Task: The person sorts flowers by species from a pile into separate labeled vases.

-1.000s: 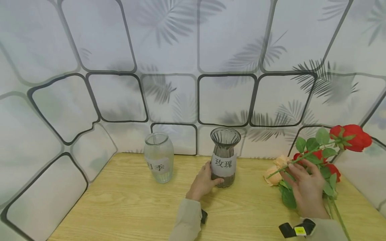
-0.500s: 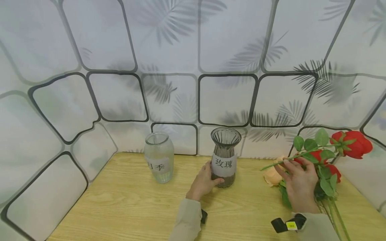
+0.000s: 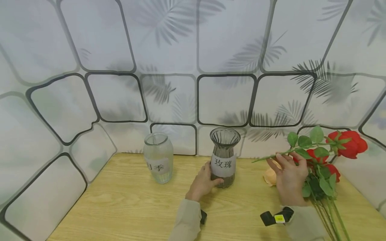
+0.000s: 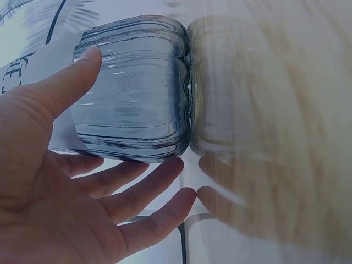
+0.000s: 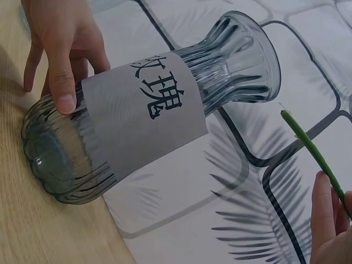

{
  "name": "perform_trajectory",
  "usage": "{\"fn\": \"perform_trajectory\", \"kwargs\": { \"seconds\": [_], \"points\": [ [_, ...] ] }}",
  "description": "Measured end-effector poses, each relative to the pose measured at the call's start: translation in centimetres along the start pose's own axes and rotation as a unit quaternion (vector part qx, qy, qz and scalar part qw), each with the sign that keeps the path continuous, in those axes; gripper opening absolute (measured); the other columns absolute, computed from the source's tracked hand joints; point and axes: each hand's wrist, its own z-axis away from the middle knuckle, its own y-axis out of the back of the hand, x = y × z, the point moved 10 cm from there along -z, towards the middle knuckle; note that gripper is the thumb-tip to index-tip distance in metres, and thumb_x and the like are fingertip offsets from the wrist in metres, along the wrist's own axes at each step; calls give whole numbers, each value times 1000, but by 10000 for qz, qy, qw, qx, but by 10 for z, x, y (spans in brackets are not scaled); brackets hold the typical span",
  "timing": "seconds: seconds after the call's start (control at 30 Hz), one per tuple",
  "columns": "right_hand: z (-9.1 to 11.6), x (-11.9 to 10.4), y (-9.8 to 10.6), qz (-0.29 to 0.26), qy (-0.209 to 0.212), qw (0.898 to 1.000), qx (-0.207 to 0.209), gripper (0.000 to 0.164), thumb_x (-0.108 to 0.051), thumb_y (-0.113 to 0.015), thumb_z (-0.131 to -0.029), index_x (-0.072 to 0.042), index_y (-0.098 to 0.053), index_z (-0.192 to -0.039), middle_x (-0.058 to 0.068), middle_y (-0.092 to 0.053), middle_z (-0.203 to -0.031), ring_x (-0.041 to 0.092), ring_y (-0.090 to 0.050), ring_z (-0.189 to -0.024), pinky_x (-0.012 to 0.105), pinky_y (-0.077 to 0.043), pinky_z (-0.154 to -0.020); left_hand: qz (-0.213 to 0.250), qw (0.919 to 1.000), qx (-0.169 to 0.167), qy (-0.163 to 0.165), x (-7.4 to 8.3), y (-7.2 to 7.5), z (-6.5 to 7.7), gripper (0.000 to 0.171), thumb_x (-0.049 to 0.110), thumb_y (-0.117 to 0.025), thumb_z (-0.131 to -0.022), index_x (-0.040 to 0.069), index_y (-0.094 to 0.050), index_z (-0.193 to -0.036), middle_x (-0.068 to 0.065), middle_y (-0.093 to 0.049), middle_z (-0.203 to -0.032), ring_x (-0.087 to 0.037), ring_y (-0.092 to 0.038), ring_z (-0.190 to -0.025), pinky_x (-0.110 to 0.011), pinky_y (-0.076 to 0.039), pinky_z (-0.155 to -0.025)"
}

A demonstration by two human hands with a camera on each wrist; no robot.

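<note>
My left hand [image 3: 202, 183] grips the lower part of a dark, ribbed glass vase [image 3: 225, 139], its thumb across the front and its fingers along the side. A white paper label [image 5: 147, 110] with black characters wraps the vase, which stands upright on the table. To the right, my right hand [image 3: 290, 177] pinches the stem of a red rose [image 3: 346, 144]. The stem lies nearly level, with its cut end [image 5: 291, 121] pointing toward the vase and the bloom off to the right. Green leaves [image 3: 316, 134] hang along it. The vase holds no flowers.
A clear glass vase [image 3: 158, 155] with a label stands at the left on the wooden table [image 3: 126, 204]. More red roses [image 3: 333, 171] and a peach bloom [image 3: 269, 176] lie at the right, partly behind my right hand. A patterned curtain [image 3: 172, 97] rises behind.
My right hand has moved left with the rose, bringing the stem's cut end closer to the dark vase. My left hand and both vases have stayed in place.
</note>
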Motion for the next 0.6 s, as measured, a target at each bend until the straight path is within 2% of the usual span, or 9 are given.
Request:
{"fn": "perform_trajectory", "kwargs": {
  "seconds": [0.17,0.37,0.6],
  "points": [
    [0,3,-7,-80,43,10000,3,44,25,-59,-88,-5,-38,-113,11,-53,-86,26,-66,-62,41,-62,-59,-6,10000,-19,-24,-1,-1,-1,87,28,-77,-93,-6,-26,-155,-29,-39,-151,-43,-44,-137,-53,-38,-112],
    [1,5,-16,157,98,9998,24,48,21,-62,-89,-6,-34,-118,12,-51,-92,23,-65,-65,39,-62,-63,-30,10000,5,-18,-1,-1,-1,87,29,-77,-93,-7,-26,-155,-29,-39,-151,-44,-44,-137,-54,-38,-111],
    [-1,2,-26,393,388,9985,-27,40,16,-60,-93,-4,-34,-115,13,-47,-97,21,-63,-71,36,-62,-65,-11,10000,18,-67,1,1,0,86,28,-77,-93,-6,-27,-154,-30,-40,-150,-44,-44,-137,-54,-38,-112]
  ]
}}
